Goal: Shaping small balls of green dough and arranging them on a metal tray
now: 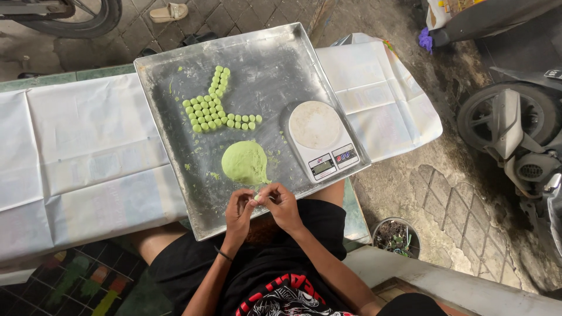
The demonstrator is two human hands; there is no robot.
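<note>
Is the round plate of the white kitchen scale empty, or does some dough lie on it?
Empty. The kitchen scale shows a bare round plate; the green dough lump lies beside it on the metal tray.

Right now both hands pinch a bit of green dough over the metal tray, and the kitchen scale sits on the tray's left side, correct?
Not quite: the head view shows the kitchen scale on the metal tray's right side. Left hand and right hand do pinch a bit of green dough.
</note>
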